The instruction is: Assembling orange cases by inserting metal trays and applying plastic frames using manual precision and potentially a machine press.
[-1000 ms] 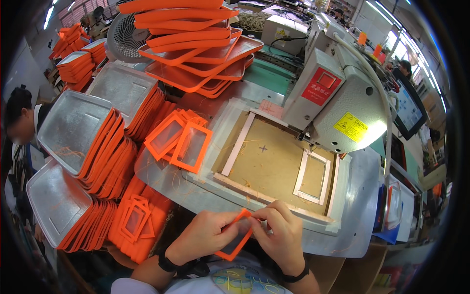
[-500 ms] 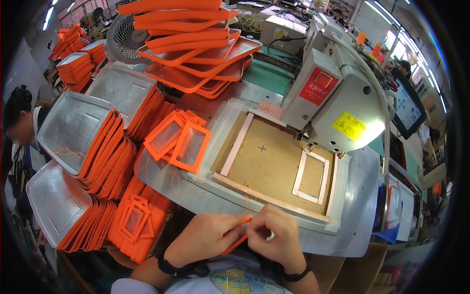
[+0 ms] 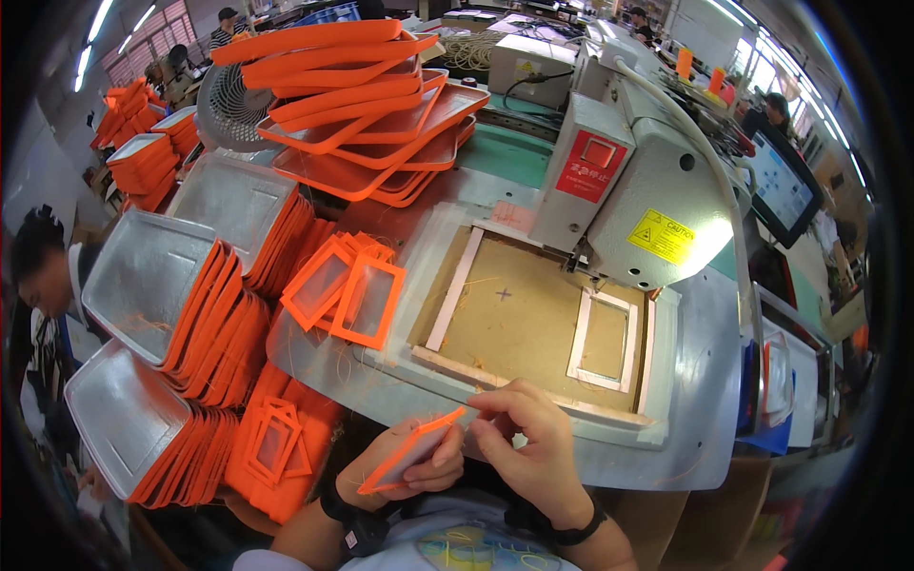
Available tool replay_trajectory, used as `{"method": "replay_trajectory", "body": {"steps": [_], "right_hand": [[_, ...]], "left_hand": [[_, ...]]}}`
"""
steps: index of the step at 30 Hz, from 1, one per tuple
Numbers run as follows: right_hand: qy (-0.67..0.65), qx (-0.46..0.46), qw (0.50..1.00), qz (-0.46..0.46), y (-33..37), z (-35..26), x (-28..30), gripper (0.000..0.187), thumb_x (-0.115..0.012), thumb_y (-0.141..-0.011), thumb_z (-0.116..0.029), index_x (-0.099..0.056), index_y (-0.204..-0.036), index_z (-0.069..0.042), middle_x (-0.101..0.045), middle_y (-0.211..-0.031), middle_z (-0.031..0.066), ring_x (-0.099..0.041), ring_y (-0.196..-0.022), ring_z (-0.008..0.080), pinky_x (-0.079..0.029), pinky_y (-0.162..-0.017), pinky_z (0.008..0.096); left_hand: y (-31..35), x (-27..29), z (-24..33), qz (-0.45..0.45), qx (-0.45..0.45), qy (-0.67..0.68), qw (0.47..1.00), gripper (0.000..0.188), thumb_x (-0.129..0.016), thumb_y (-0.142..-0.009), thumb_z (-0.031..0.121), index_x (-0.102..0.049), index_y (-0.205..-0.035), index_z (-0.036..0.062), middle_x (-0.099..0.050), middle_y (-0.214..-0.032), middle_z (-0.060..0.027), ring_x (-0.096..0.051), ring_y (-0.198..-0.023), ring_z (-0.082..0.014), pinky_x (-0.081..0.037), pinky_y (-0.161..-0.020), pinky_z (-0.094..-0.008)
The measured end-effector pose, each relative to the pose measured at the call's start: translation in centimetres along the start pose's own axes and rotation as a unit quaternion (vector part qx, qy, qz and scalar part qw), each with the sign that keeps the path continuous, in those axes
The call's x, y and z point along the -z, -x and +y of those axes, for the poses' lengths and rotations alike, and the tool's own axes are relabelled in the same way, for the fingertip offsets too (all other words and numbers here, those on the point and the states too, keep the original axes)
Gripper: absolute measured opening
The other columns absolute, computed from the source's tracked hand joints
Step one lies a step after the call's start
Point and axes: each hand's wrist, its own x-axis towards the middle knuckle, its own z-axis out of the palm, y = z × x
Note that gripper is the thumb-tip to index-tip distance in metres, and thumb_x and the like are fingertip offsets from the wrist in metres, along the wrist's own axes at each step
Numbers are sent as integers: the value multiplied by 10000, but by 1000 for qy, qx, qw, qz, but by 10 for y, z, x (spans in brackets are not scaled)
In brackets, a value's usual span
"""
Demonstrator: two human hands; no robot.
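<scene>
My left hand (image 3: 373,455) grips a small rectangular panel (image 3: 415,444) with an orange rim and a see-through middle, tilted on edge in front of my chest. Its fingers wrap over the panel's near side. Just right of the panel's upper corner is my right hand (image 3: 528,443), index finger and thumb apart; any thread between them is too fine to make out. Beyond the hands lies a sewing template (image 3: 533,385) with a brown board and pale strips, one small rectangular frame (image 3: 602,341) at its right. Two or so similar orange-rimmed panels (image 3: 367,303) lie loose to its left.
A white sewing machine head (image 3: 657,205) stands over the template's far right. Stacks of orange-edged grey pieces (image 3: 148,271) fill the left, with an orange pile (image 3: 357,124) at the back. More small panels (image 3: 276,440) rest at lower left. A screen (image 3: 783,186) stands right; a person sits far left.
My right hand has come off the panel and its fingers have opened. The left hand has turned the panel, so more of its face shows. The view has shifted slightly.
</scene>
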Motion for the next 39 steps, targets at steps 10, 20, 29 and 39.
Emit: {"method": "replay_trajectory", "body": {"steps": [10,20,29,39], "right_hand": [[73,77,994,25,-1,4,-3,112,-715,-784,-8,-651,-874,-21,-571,-755,74,-592,-603,174,-464,-529,271],[79,120,978,-153,14,7,8,59,-664,-836,-89,-628,-795,-66,-554,-700,54,-568,-563,252,-450,-497,338],[92,79,993,11,4,3,0,137,-691,-808,-17,-667,-935,-63,-578,-782,80,-605,-585,240,-494,-516,335],[202,208,951,106,-4,7,-9,170,-733,-749,-4,-664,-898,-49,-603,-803,76,-613,-614,223,-490,-530,313]], "left_hand": [[-2,-31,0,158,-23,-246,956,322,-456,-1056,294,-600,-920,41,-537,-726,18,-449,-615,-52,-369,-558,-176],[-6,10,5,-17,-17,88,996,475,-361,-1053,446,-466,-708,138,-342,-429,90,-310,-380,-57,-255,-416,-200],[-9,15,-1,-44,17,102,994,487,-370,-1051,458,-471,-731,105,-326,-443,54,-282,-381,-76,-269,-406,-192],[-13,7,-4,-3,36,29,999,506,-359,-1051,468,-471,-725,98,-317,-447,36,-269,-378,-78,-248,-373,-212]]}}
